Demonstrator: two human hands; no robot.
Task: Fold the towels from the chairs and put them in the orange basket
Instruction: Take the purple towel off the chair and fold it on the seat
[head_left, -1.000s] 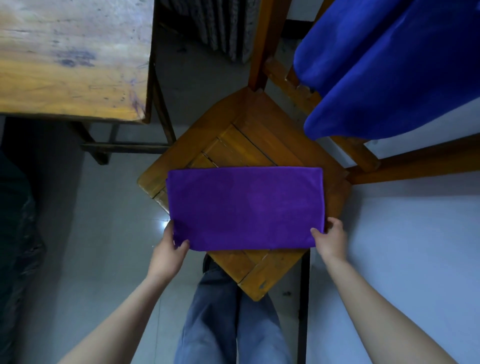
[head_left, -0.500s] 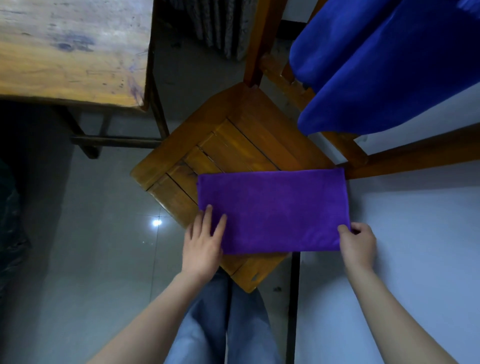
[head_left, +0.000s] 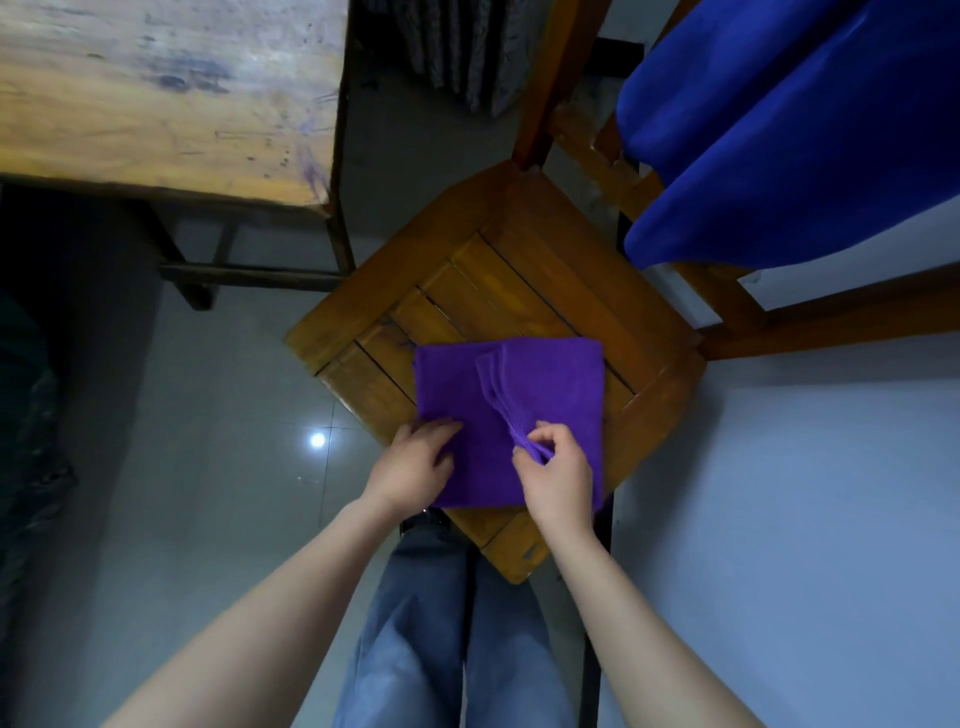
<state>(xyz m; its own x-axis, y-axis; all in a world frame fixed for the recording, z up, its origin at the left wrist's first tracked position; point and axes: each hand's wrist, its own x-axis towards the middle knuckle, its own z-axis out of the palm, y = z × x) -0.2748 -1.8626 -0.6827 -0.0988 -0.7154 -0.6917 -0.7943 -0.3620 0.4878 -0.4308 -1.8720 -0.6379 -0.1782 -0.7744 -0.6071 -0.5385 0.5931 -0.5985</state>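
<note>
Since half a second ago, the right hand (head_left: 558, 475) has moved over to the left and brought one end of the purple towel (head_left: 561, 384) with it. The towel was long and flat before. Now it is folded over and looks much shorter from side to side. The left hand (head_left: 415, 462) was lying flat on the towel with straight fingers. Now its fingers are bent.

The purple towel lies on the wooden chair seat (head_left: 519, 291), on the part nearest the person. Its near edge hangs a little past the seat's edge. The top layer is not flat yet: it stands up in a ridge that runs from the far edge down to the right hand.

The right hand pinches the bunched-up edges of the top layer between its thumb and fingers, and holds them a little above the rest of the towel. The left hand sits on the near left corner of the towel. Its thumb points onto the cloth and its other fingers are curled (I cannot tell if it is pinching the cloth or only pressing down on it).

A blue towel (head_left: 789, 130) hangs over the wooden chair back (head_left: 597, 140) at the top right, well apart from the purple one. A worn wooden table (head_left: 156, 88) stands at the top left. The person's legs in blue jeans (head_left: 447, 623) are right below the chair, and a small bright light spot (head_left: 317, 440) shines on the grey floor (head_left: 208, 519) just left of the seat.
</note>
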